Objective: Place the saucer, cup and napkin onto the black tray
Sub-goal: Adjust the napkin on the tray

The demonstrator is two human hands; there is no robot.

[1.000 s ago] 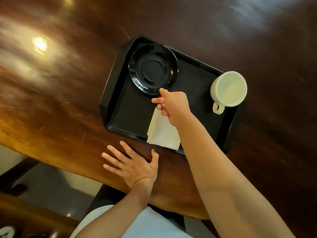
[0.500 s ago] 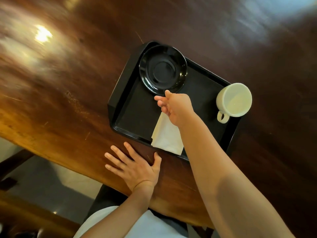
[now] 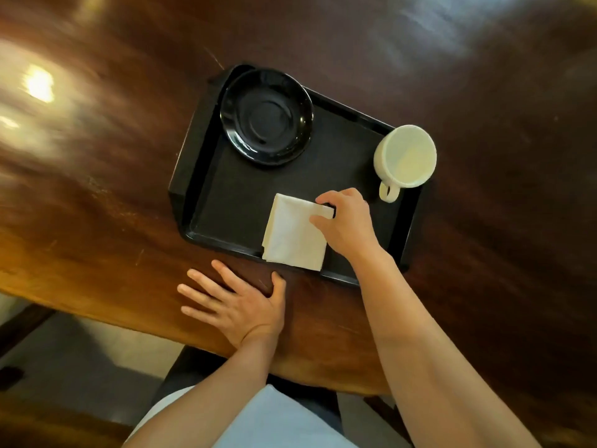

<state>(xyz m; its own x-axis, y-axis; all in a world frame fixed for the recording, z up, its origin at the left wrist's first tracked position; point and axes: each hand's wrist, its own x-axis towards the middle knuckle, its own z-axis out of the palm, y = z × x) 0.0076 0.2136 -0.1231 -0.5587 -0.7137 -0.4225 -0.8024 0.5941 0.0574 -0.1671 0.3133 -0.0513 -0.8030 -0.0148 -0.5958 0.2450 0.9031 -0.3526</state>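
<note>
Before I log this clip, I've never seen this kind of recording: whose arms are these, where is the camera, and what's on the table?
There is no machine here. A person wears a wide-angle camera on the head, looking down at their own two bare arms. On the dark wooden table sits a black tray. It carries a black saucer at the far left corner, a white cup at the far right edge, and a folded white napkin whose near edge overlaps the tray's rim. The right hand pinches the napkin's far corner. The left hand lies flat and open on the table, holding nothing.
</note>
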